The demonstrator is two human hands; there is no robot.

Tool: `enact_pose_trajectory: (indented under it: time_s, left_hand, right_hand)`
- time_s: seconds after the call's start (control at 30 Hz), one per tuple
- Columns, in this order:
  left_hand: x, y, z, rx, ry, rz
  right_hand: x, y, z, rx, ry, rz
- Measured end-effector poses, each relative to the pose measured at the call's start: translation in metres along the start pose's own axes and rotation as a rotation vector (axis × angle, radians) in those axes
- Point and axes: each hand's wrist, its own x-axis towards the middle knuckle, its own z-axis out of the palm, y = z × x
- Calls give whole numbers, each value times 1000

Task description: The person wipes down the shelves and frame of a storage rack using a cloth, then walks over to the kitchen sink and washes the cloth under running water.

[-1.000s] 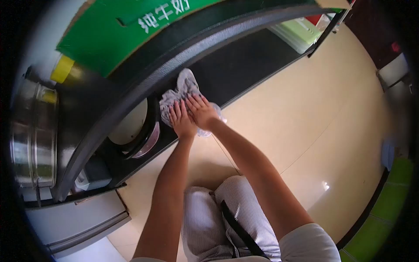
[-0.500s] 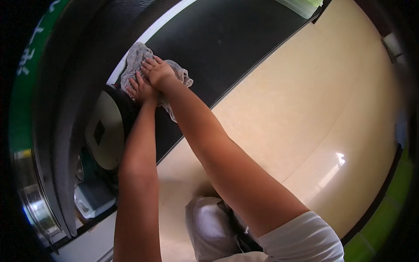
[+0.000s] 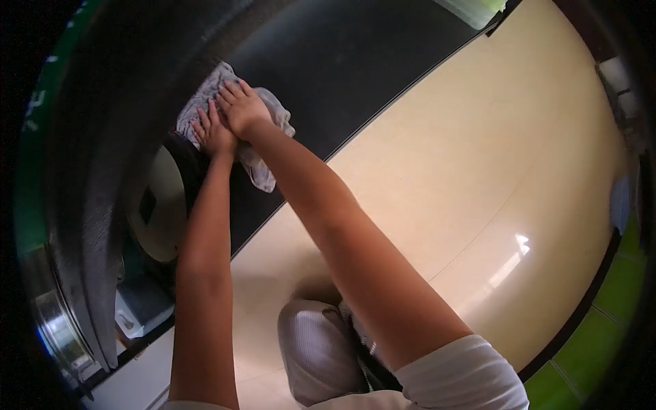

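A crumpled grey patterned cloth lies on the black shelf, toward its back left part. My left hand rests on the cloth with its fingers spread. Beside it and slightly higher, my right hand presses flat on the same cloth, fingers apart. The two hands touch or nearly touch. Just left of my left hand stands a round, pale-faced item with a dark rim, partly in shadow.
A dark curved frame bar runs close on the left. Beyond it is shiny metal cookware. A grey-and-white container sits low left, a translucent green box at the shelf's far end. Beige floor lies right.
Over the last second the view has shifted, and both hands have moved with the cloth deeper onto the shelf. Since half a second ago, the hands have moved only slightly left.
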Motion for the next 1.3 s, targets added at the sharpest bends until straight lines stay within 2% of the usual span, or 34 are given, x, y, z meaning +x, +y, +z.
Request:
enact_pose_trajectory:
  time_s: [0.1, 0.2, 0.23, 0.3, 0.43, 0.5, 0.63, 0.77, 0.9, 1.0, 1.03, 1.1, 1.3]
  left_hand:
    - [-42, 22, -15, 26, 27, 133]
    - [-78, 57, -24, -57, 23, 131]
    - [-84, 73, -26, -51, 25, 147]
    - [-89, 104, -26, -45, -103, 163]
    - [-79, 163, -28, -143, -115, 301]
    - [-61, 149, -13, -155, -132, 320]
    - [-30, 179, 23, -143, -184, 350]
    - [12, 171, 51, -53, -235, 324]
    - [35, 166, 62, -52, -185, 393]
    - [26, 160, 56, -74, -138, 441]
    - [12, 150, 54, -53, -112, 472]
    - [-20, 146, 36, -110, -108, 464]
    - [-93, 138, -31, -139, 22, 471]
  right_hand:
    - [-46, 6, -16, 53, 56, 31]
    - [-78, 32, -42, 45, -7, -14]
    - [-86, 46, -48, 32, -9, -30]
    - [-96, 76, -49, -115, -16, -13]
    - [-103, 131, -72, -169, 42, 100]
    - [-89, 123, -51, -214, 47, 146]
    - [-79, 163, -22, -185, 43, 237]
    - [-46, 164, 12, -192, 83, 326]
    - [-22, 169, 28, -216, 49, 393]
    - [-30, 161, 17, -311, 7, 372]
    - [-38, 151, 12, -235, -10, 351]
    - [-60, 136, 1, -285, -41, 332]
    - [-105, 101, -57, -100, -56, 212]
